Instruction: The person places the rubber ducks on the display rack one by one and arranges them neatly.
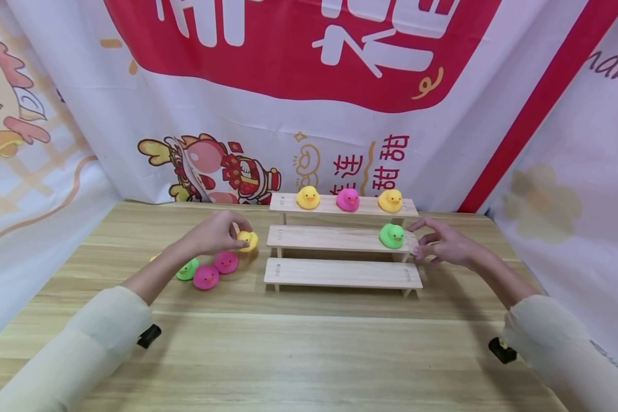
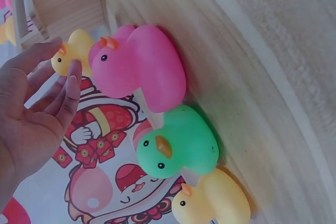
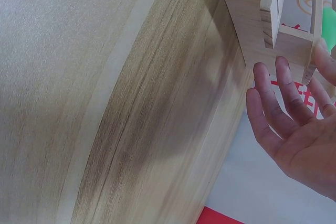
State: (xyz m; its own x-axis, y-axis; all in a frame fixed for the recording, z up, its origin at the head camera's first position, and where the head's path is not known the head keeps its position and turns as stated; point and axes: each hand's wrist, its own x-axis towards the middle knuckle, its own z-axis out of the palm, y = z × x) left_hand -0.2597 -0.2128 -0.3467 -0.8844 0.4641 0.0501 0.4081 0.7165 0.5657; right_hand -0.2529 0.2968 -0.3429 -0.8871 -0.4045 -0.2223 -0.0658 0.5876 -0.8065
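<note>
A yellow rubber duck (image 1: 248,241) is pinched between the thumb and fingers of my left hand (image 1: 219,233), left of the three-tier wooden shelf (image 1: 335,272). Close to that hand, two pink rubber ducks (image 1: 206,277) and a green rubber duck (image 1: 187,269) sit on the table. Another yellow duck (image 2: 212,200) shows in the left wrist view, mostly hidden by my arm in the head view. My right hand (image 1: 445,243) is at the shelf's right end with fingers loosely bent, holding nothing. Beside it, a green duck (image 1: 392,236) stands on the middle tier.
Along the top tier stand a yellow duck (image 1: 308,198), a pink duck (image 1: 348,199) and another yellow duck (image 1: 389,201). A printed cloth (image 1: 268,114) hangs behind the wooden table (image 1: 309,355), with more cloth on both sides.
</note>
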